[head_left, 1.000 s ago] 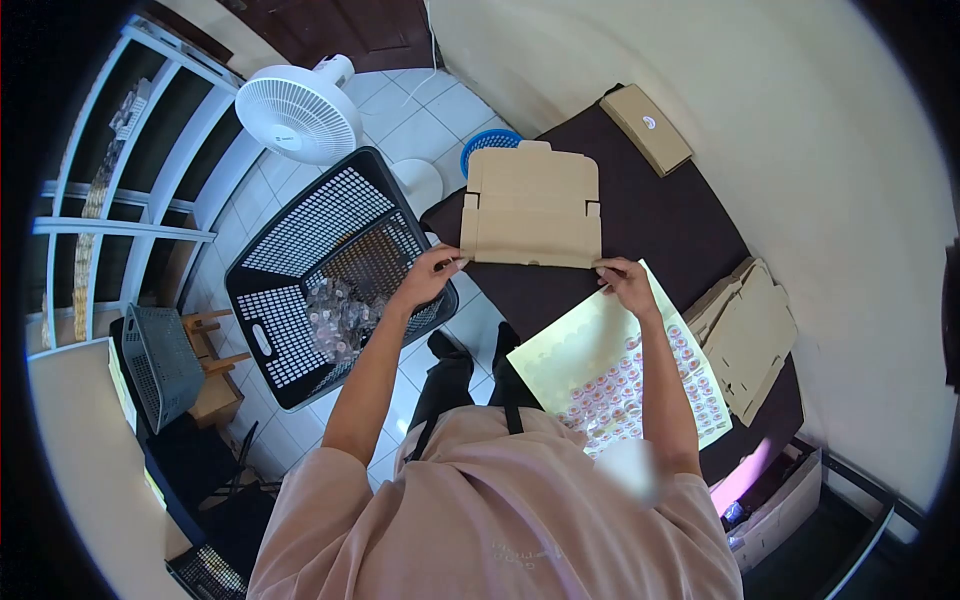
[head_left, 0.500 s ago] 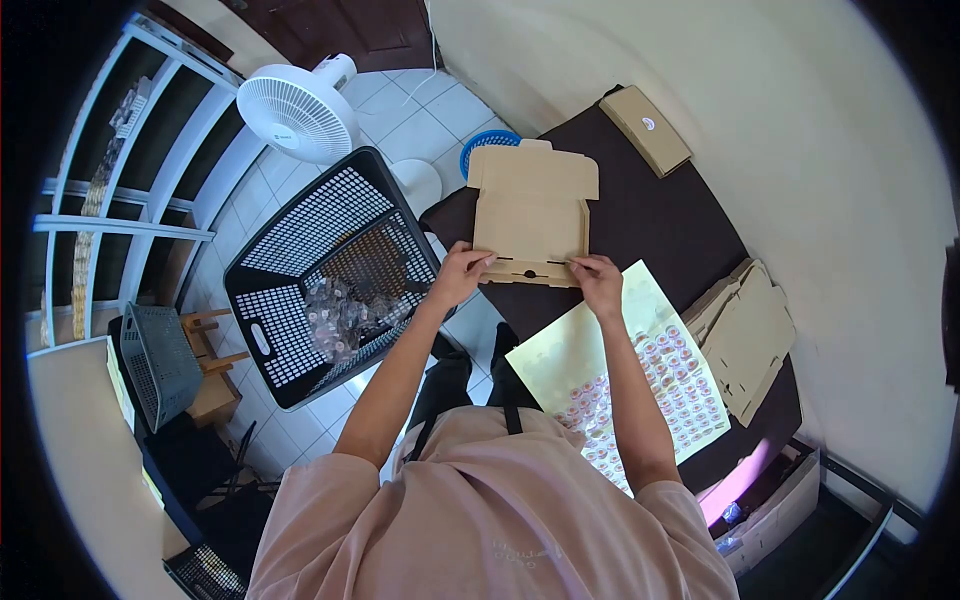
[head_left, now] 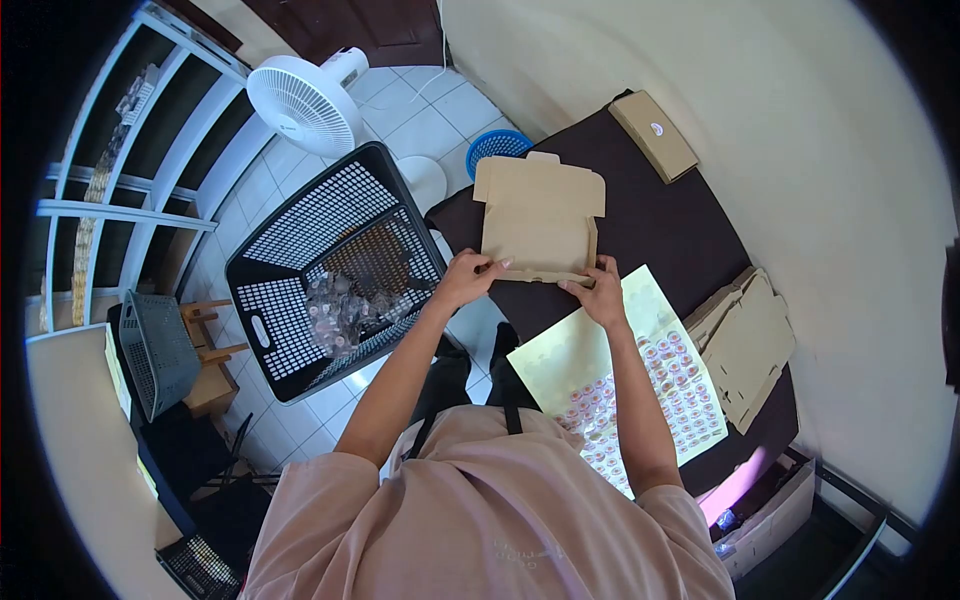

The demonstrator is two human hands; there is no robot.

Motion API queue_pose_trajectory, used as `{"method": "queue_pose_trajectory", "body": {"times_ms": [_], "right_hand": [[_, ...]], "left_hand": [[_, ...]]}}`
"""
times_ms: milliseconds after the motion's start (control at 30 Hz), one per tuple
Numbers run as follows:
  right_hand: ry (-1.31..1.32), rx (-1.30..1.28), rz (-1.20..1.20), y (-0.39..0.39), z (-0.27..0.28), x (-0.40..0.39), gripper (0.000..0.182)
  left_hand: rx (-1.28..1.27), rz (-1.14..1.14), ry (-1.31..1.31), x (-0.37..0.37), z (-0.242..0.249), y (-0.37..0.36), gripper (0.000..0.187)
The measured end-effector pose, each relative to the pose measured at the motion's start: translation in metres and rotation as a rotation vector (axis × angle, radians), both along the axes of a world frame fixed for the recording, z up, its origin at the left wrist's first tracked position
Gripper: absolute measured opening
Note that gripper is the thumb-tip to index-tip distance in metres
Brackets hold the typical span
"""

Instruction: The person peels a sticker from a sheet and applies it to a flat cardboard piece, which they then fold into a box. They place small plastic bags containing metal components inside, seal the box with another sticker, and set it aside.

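Note:
A brown cardboard box (head_left: 538,225), partly folded, lies on the dark tabletop with its lid spread flat away from me. My left hand (head_left: 472,278) grips its near left corner, thumb over the front edge. At the near right corner my right hand (head_left: 598,292) pinches the same front wall, which stands up between the hands. A low side wall rises on the right. Just below my right hand is a sheet of round stickers (head_left: 640,380), pale at its far end.
Flattened cardboard boxes (head_left: 750,350) are stacked at the table's right. A closed box (head_left: 653,136) with a round sticker sits at the far end. Left of the table stand a black basket (head_left: 290,240) holding clear plastic items, a white fan (head_left: 305,105) and a blue basket (head_left: 498,146).
The box's front panel, which lay flat with its slots showing, is now folded up into a wall. Both hands have turned inward at its corners.

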State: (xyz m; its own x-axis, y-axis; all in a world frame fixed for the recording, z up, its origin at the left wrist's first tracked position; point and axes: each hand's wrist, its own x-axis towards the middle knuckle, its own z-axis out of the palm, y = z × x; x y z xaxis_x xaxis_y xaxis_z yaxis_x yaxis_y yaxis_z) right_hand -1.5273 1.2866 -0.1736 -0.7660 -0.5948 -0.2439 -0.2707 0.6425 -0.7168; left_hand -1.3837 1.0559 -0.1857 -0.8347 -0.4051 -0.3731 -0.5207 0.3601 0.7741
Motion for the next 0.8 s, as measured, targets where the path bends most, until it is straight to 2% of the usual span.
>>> {"method": "queue_pose_trajectory", "body": {"times_ms": [33,100,233,333,400,433,500,633,700,800], "right_hand": [[-0.003,0.0,0.002,-0.001,-0.001,0.001,0.048],[-0.005,0.055,-0.064,-0.005,-0.002,0.0,0.051],[-0.024,0.097,-0.042,-0.009,0.005,-0.001,0.056],[-0.002,0.123,-0.116,-0.019,0.019,0.009,0.046],[0.04,0.037,-0.156,-0.02,0.031,0.016,0.034],[0.041,0.037,-0.154,-0.019,0.032,0.018,0.034],[0.424,-0.033,0.128,-0.015,0.031,0.022,0.027],[0.453,0.039,0.153,-0.011,0.002,0.022,0.023],[0.437,0.04,0.134,-0.012,-0.003,0.02,0.02],[0.365,0.071,0.167,-0.017,-0.001,0.016,0.019]], "left_hand": [[0.0,0.002,-0.003,-0.001,0.006,0.0,0.039],[-0.169,-0.052,-0.004,-0.006,0.013,0.001,0.041],[-0.132,0.018,0.057,-0.008,0.006,0.007,0.042],[-0.229,0.099,-0.008,-0.017,0.001,0.013,0.036],[-0.27,0.153,-0.072,-0.021,0.003,0.017,0.03],[-0.268,0.156,-0.072,-0.023,0.006,0.018,0.03],[-0.244,0.164,-0.111,-0.023,0.009,0.02,0.025],[-0.16,0.113,0.012,-0.019,0.001,0.013,0.025],[-0.131,-0.098,0.096,-0.01,0.004,0.011,0.028],[-0.1,-0.024,0.039,-0.012,0.001,0.014,0.03]]}}
